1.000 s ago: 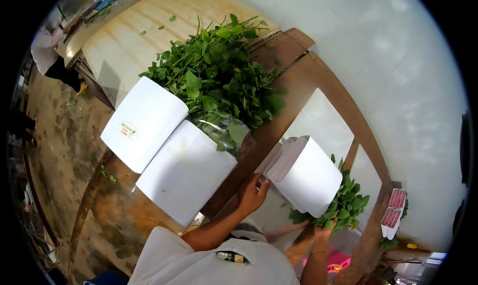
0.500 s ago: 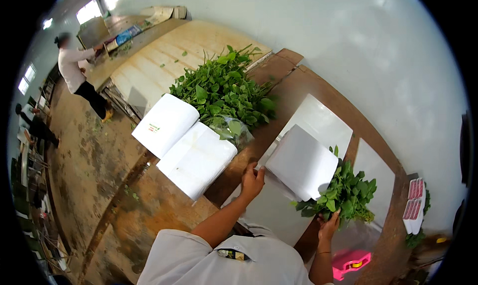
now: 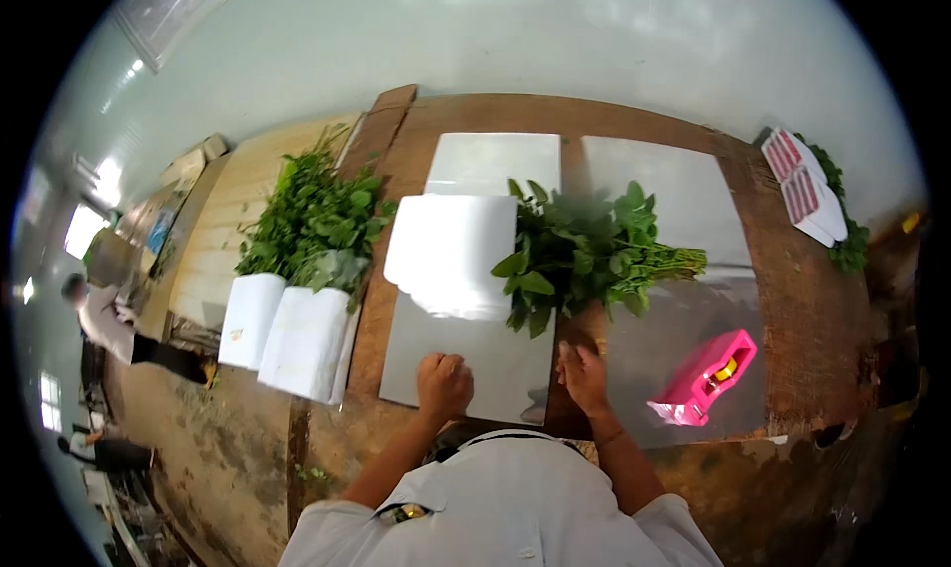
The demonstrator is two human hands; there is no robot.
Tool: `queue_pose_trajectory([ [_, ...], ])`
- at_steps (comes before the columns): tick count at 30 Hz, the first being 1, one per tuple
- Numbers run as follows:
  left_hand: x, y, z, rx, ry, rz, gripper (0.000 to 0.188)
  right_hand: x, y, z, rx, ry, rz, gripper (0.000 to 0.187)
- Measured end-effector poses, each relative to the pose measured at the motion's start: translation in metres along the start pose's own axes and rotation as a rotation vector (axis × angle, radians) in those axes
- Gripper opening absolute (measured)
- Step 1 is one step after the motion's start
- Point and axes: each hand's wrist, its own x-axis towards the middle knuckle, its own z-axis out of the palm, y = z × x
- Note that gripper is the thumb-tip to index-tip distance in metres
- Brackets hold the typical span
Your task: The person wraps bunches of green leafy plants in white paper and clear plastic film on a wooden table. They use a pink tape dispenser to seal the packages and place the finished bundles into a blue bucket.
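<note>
My left hand (image 3: 446, 384) is closed over the near part of a grey-white board (image 3: 475, 359); what its curled fingers may hold is hidden. Just to the right, my right hand (image 3: 582, 377) is also closed, fingers bent in, contents not visible. Beyond both hands lies a bunch of leafy green stems (image 3: 584, 245), leaves to the left against a white stack of sheets or bags (image 3: 451, 250), cut ends pointing right. Neither hand touches the bunch.
A big pile of greens (image 3: 312, 220) and two folded white stacks (image 3: 307, 339) lie at left. A pink tape dispenser (image 3: 708, 379) stands on the right board (image 3: 674, 181). Packed red-and-white labels (image 3: 792, 176) sit far right. A person (image 3: 109, 324) stands at far left.
My right hand has let go of the leafy bunch, which now lies on the table beside the white stack. Both hands have closed and come nearer each other. The view has turned right.
</note>
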Motion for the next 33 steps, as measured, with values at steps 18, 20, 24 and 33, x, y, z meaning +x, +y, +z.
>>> queue_pose_trajectory([
  [18,-0.007,-0.003,0.009,-0.036,0.002,0.047,0.027,-0.021,0.035,-0.002,-0.552,0.039,-0.425,0.017],
  [20,-0.014,-0.004,-0.013,0.022,0.052,0.126,0.023,-0.027,0.000,0.015,-0.516,0.091,-0.462,0.007],
  [24,-0.007,0.036,-0.027,0.200,-0.039,0.105,0.021,-0.037,-0.002,0.003,-0.362,0.108,-0.459,0.015],
  [33,0.003,0.030,-0.006,0.122,-0.122,0.020,0.009,-0.025,0.016,0.004,-0.460,0.120,-0.497,0.020],
])
